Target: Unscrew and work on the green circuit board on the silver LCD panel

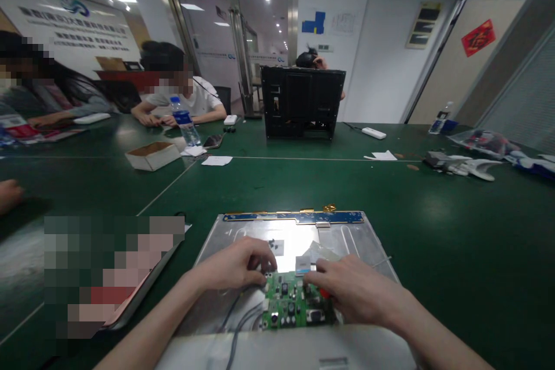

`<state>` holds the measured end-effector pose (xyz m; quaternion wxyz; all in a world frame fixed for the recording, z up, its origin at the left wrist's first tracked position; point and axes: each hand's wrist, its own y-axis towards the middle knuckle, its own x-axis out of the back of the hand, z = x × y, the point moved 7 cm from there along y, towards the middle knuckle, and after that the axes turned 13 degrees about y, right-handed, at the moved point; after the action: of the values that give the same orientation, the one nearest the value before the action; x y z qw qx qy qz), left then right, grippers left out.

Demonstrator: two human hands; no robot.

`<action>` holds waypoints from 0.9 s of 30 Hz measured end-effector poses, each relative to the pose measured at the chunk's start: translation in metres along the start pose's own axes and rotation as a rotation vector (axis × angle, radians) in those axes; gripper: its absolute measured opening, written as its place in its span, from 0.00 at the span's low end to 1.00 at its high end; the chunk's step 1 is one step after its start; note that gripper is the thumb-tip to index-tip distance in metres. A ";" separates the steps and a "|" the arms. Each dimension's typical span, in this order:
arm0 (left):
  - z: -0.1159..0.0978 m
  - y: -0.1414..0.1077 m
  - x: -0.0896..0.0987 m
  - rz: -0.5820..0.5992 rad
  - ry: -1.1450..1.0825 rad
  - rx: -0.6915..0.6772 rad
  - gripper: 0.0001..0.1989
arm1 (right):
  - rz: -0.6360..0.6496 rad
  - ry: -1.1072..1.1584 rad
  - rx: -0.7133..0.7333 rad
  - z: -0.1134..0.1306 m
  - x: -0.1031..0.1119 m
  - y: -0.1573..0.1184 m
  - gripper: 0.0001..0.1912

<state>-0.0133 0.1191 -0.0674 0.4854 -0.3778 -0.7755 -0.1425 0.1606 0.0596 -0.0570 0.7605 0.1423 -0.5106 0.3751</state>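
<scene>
A green circuit board [291,300] lies on the back of a silver metal panel [359,237]. My left hand [240,263] is at the board's upper left corner, fingers curled and thumb near its edge. My right hand [351,286] is closed at the board's upper right, beside a flat ribbon cable [303,265]; something red shows under its fingers. What either hand grips is too small to tell. Along the panel's far edge runs a blue strip board [269,217]. Dark cables [237,335] pass left of the green board.
A tablet-like object [147,277] lies left of the panel. Farther off on the green table [411,202] are a white box [152,156], a water bottle [185,121], a black monitor housing [303,101] and plastic-wrapped items [481,141]. Several people sit around the table.
</scene>
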 end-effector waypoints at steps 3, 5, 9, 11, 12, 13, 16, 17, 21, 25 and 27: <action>-0.001 0.001 -0.001 0.006 -0.015 -0.023 0.09 | 0.005 0.032 0.009 -0.002 0.003 0.000 0.21; -0.002 0.001 -0.001 0.017 -0.027 -0.030 0.10 | 0.003 0.064 0.008 -0.006 0.008 0.000 0.21; -0.003 0.001 0.001 0.030 -0.041 -0.045 0.10 | -0.003 0.119 0.008 -0.012 0.015 0.000 0.23; -0.002 0.000 0.001 0.032 -0.042 -0.045 0.10 | -0.020 0.139 0.010 -0.013 0.019 -0.001 0.23; -0.002 0.000 0.001 0.032 -0.043 -0.043 0.10 | -0.031 0.149 0.015 -0.013 0.021 -0.001 0.22; -0.001 0.000 0.001 0.033 -0.043 -0.041 0.11 | -0.040 0.158 0.023 -0.012 0.023 -0.002 0.22; 0.000 -0.001 0.001 0.046 -0.048 -0.049 0.11 | -0.071 0.167 0.051 -0.010 0.030 -0.002 0.20; 0.000 -0.001 0.001 0.049 -0.048 -0.056 0.10 | -0.081 0.164 0.055 -0.011 0.031 -0.001 0.18; 0.001 -0.001 0.000 0.045 -0.048 -0.093 0.09 | -0.096 0.129 0.012 -0.020 0.026 0.004 0.08; 0.002 0.001 -0.001 0.034 -0.047 -0.128 0.09 | -0.080 0.090 -0.078 -0.033 0.015 0.009 0.11; 0.004 0.002 -0.002 0.039 -0.053 -0.130 0.10 | -0.070 0.082 -0.099 -0.036 0.012 0.010 0.13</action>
<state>-0.0140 0.1213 -0.0716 0.4421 -0.4271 -0.7695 -0.1730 0.1798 0.0931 -0.0635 0.7996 0.1066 -0.4916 0.3280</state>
